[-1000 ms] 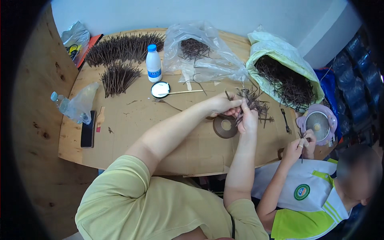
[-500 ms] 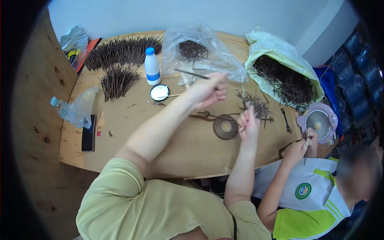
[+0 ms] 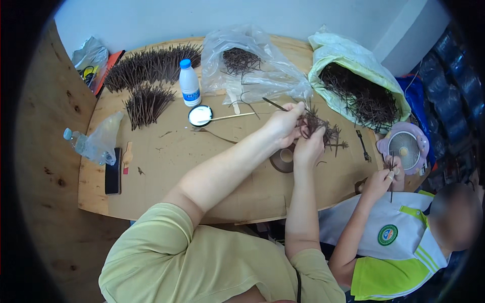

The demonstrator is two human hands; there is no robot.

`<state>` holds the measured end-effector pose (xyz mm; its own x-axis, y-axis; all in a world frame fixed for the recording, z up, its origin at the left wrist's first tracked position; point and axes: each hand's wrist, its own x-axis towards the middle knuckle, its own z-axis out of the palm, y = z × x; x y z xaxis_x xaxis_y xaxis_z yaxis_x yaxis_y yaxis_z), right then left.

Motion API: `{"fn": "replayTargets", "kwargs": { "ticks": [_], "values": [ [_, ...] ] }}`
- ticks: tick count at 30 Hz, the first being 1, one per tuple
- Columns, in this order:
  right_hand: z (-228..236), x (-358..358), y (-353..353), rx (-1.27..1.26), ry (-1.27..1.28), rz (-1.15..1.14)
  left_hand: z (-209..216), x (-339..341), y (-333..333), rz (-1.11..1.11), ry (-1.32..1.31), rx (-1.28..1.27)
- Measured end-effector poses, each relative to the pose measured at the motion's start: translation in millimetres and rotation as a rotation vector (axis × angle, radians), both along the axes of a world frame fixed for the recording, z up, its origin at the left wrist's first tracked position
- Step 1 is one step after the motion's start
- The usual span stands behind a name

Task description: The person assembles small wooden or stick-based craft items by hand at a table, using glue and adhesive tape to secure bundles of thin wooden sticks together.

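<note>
My left hand (image 3: 287,126) is closed around a thin dark brown stem (image 3: 273,103), whose end sticks out to the left. Close beside it, my right hand (image 3: 309,146) has its fingers pinched on brown artificial twigs at the near edge of a loose twig pile (image 3: 331,132). The fingertips are partly hidden among the twigs. Below the hands lies a roll of brown tape (image 3: 279,160), partly covered by my right hand and left wrist. A black lid of white paste (image 3: 201,115) with a thin wooden stick (image 3: 232,117) sits left of my left hand.
A white bottle with a blue cap (image 3: 189,83) stands behind the lid. Bundled twigs (image 3: 146,106) lie at left, near a phone (image 3: 113,171). A clear bag (image 3: 278,68) and woven sack (image 3: 333,48) hold twigs. A co-worker's hands (image 3: 384,179) hold a twig near a purple fan (image 3: 404,146).
My left hand has moved right and down with the stem, to the twig pile. My right hand has risen slightly, and both hands now meet there. The co-worker keeps handling a twig.
</note>
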<state>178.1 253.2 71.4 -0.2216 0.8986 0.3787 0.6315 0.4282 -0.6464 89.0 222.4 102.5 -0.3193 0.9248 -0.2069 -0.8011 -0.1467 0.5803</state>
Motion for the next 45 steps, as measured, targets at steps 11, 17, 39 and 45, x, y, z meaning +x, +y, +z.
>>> {"fn": "replayTargets", "kwargs": {
  "ticks": [11, 17, 39, 45],
  "values": [
    [-24.0, 6.5, 50.0, 0.241, -0.080, 0.028, -18.7, 5.2, -10.4, -0.113, -0.182, -0.049],
    [-13.3, -4.3, 55.3, 0.455, 0.098, 0.291, -6.8, 6.0, -23.9, -0.098, -0.246, 0.047],
    [-18.1, 10.2, 50.9, 0.420, -0.130, 0.232, -3.5, -29.6, -16.5, -0.183, -0.211, 0.133],
    [-19.5, 11.5, 56.1, 0.480, -0.129, 0.247, -3.5, -17.3, -21.3, -0.137, -0.149, 0.018]
  ]
}}
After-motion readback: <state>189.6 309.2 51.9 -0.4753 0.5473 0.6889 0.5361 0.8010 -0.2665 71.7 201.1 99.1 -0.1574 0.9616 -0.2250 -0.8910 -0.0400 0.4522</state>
